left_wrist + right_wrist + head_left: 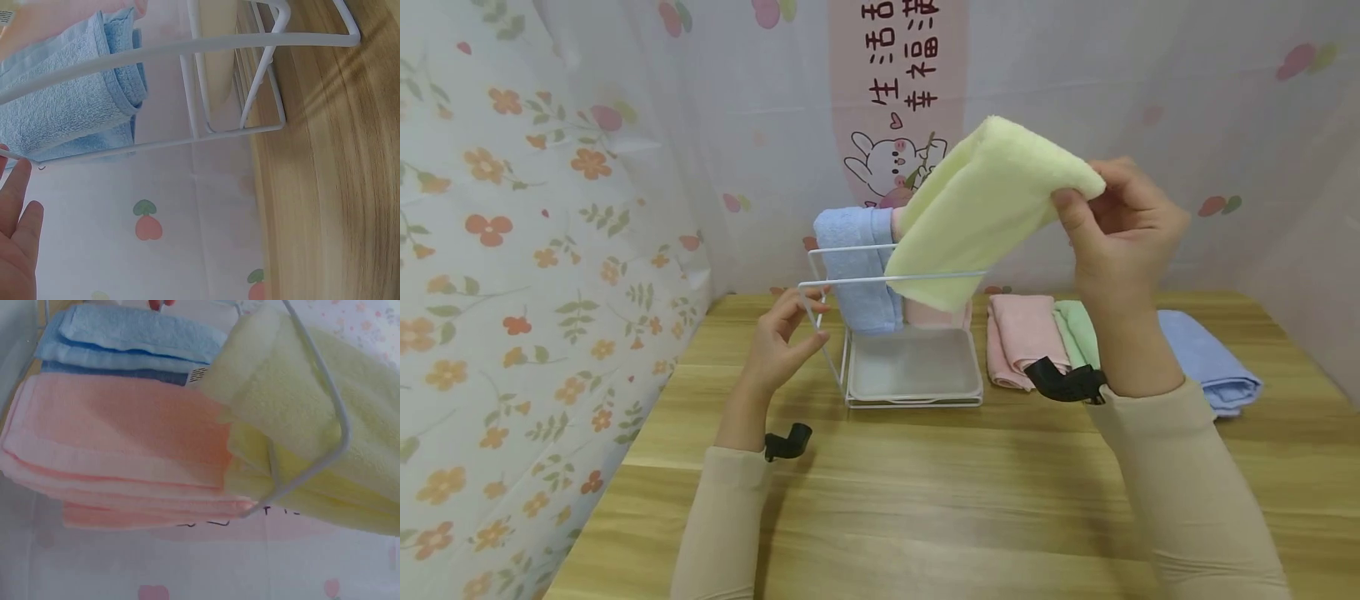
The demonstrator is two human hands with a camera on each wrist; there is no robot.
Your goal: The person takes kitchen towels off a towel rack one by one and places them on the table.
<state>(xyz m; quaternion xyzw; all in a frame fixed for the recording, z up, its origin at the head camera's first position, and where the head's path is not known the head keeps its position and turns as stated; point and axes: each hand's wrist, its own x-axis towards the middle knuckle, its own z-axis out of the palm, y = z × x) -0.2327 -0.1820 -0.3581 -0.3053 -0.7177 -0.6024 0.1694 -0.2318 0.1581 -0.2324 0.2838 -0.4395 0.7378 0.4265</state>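
A white wire rack [805, 286] stands on the table with a pale tray [913, 362] at its base. My left hand [782, 342] holds the rack's left side wire, its fingertips beside the rod in the left wrist view. In my right hand [1131, 225] a folded yellow towel [992, 208] is pinched near one corner, tilted down to the left. The towel's lower end lies behind the rack's front top wire. Inside the rack, a folded blue towel [857, 275] sits at the left, with a folded pink towel [125, 425] beside it, partly hidden by the yellow one in the head view.
Right of the rack lie a folded pink towel [1022, 333], a green towel [1077, 333] partly behind my right wrist, and a folded blue towel [1213, 358]. Patterned curtains [550, 208] stand at the left and behind the wooden table [910, 500].
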